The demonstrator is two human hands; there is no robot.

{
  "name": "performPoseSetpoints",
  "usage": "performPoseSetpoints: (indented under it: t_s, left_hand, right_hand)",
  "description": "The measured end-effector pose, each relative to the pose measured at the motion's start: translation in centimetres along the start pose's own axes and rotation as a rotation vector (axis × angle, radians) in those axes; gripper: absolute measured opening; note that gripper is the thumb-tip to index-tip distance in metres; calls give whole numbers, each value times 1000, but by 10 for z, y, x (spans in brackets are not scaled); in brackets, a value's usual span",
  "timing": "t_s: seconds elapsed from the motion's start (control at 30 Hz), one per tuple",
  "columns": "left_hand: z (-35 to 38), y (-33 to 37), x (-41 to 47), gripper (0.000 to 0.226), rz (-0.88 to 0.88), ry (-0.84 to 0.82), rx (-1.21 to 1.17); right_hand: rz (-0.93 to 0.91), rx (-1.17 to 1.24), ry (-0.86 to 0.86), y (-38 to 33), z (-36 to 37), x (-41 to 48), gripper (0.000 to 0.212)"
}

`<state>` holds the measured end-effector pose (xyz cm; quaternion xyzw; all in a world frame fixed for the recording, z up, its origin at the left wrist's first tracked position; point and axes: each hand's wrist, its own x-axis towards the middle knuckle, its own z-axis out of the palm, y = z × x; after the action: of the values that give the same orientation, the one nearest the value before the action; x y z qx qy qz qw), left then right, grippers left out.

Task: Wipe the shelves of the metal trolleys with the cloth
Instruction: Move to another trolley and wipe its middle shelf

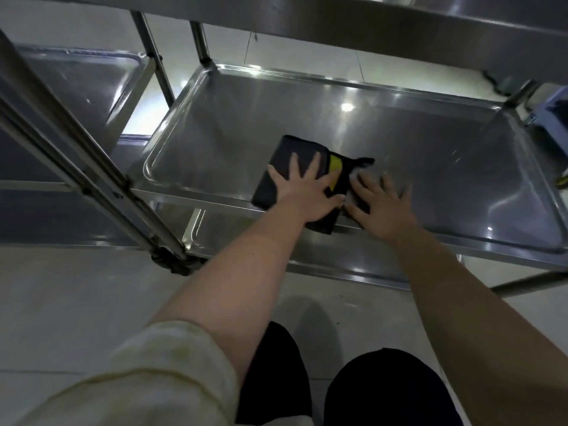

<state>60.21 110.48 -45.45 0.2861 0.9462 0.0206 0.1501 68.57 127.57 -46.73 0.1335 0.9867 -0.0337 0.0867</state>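
Note:
A dark folded cloth (pixel 284 159) with a yellow patch lies near the front rim of the middle steel shelf (pixel 430 155) of a metal trolley. My left hand (pixel 302 192) presses flat on the cloth with its fingers spread. My right hand (pixel 381 207) lies flat beside it, fingers straight, over the cloth's right edge and the shelf. Part of the cloth hangs over the front rim.
A lower shelf (pixel 307 250) shows beneath, and an upper shelf (pixel 399 23) overhangs at the top. A second trolley (pixel 76 84) stands to the left, its slanted steel post (pixel 76 167) close by. A blue object (pixel 556 118) sits at the far right. Tiled floor lies below.

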Motion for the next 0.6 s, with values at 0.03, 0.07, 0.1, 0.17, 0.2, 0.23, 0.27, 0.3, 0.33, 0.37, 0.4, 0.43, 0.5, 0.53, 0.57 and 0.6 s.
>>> performPoseSetpoints:
  t_s: [0.03, 0.07, 0.1, 0.17, 0.2, 0.23, 0.27, 0.3, 0.33, 0.37, 0.4, 0.43, 0.5, 0.53, 0.57, 0.6]
  left_hand:
    - [1, 6, 1, 65, 6, 3, -4]
    - [1, 2, 1, 64, 0, 8, -19]
    - [0, -11, 0, 63, -8, 24, -33]
    - [-2, -54, -4, 65, -49, 64, -38]
    - [-5, -83, -7, 67, -96, 75, -50]
    - [-8, -114, -13, 68, -163, 83, -71]
    - [-13, -146, -20, 68, -237, 86, -93]
    - [-17, -176, -28, 68, -305, 77, -102]
    - [-20, -201, -35, 69, -349, 62, -87]
    - [-22, -219, -40, 69, -367, 47, -57]
    - [-21, -227, -43, 69, -367, 38, -26]
    - [-19, -228, -46, 69, -362, 35, -7]
    - [-15, -213, -47, 68, -362, 34, -24]
    - [-13, -201, -46, 69, -358, 34, -39]
    - [-12, -185, -43, 69, -346, 34, -50]
    - [-11, -165, -39, 70, -321, 30, -57]
  right_hand:
    - [-17, 2, -15, -10, -1, 3, 65]
    - [-2, 16, -40, -20, -1, 6, 64]
    - [20, 33, -63, -29, -1, 9, 63]
    - [31, 38, -81, -39, 1, 11, 63]
    - [26, 37, -84, -41, 2, 11, 63]
    - [23, 40, -83, -41, 2, 11, 63]
    - [25, 42, -78, -42, 2, 11, 63]
    - [29, 39, -73, -42, 2, 11, 62]
    - [32, 34, -68, -44, 3, 11, 62]
    - [38, 31, -62, -46, 3, 11, 61]
    - [44, 27, -57, -47, 3, 11, 61]
    - [47, 22, -54, -48, 4, 11, 60]
    - [49, 15, -60, -46, 4, 11, 60]
    - [50, 12, -64, -45, 5, 11, 60]
    - [52, 8, -65, -44, 4, 11, 60]
    - [53, 7, -68, -44, 4, 11, 60]
